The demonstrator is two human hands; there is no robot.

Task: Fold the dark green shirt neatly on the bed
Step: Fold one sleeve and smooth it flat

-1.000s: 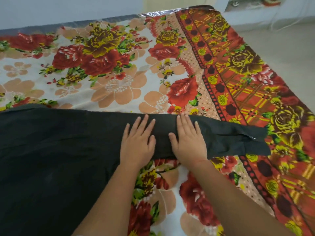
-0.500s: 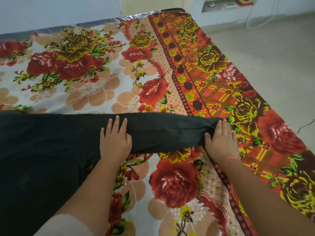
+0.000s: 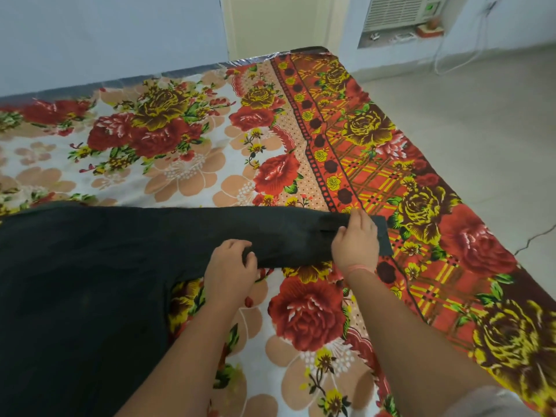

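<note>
The dark green shirt (image 3: 90, 281) lies flat on the bed (image 3: 192, 73), so dark that it reads almost black. Its body fills the view from 7 to 9 o'clock. One long sleeve (image 3: 285, 233) runs out from the body toward 3 o'clock as a smooth band, and its square cuff (image 3: 382, 236) ends on the red checked border of the floral bedsheet (image 3: 180, 164).

The left hand (image 3: 231, 266) grips the near edge of the sleeve close to where it meets the body, with its fingers curled over the cloth and the thumb beneath. The right hand (image 3: 356, 242) is at the cuff end, toward 3 o'clock from the left. Its fingers are bent over the far edge and its thumb presses in from the near side, so it pinches the fabric. A pink thread band (image 3: 359, 268) circles the right wrist.

Half a second earlier both hands lay flat on the sleeve with straight fingers, and the right hand covered the sleeve's end. Now both have closed on the cloth and the cuff shows beyond the right hand.

Beyond the bed, a pale tiled floor (image 3: 481, 130) spreads from 1 to 3 o'clock. An air conditioner (image 3: 397, 10) is set in the wall at 1 o'clock, and a thin cable (image 3: 532, 239) trails over the floor at 3 o'clock.
</note>
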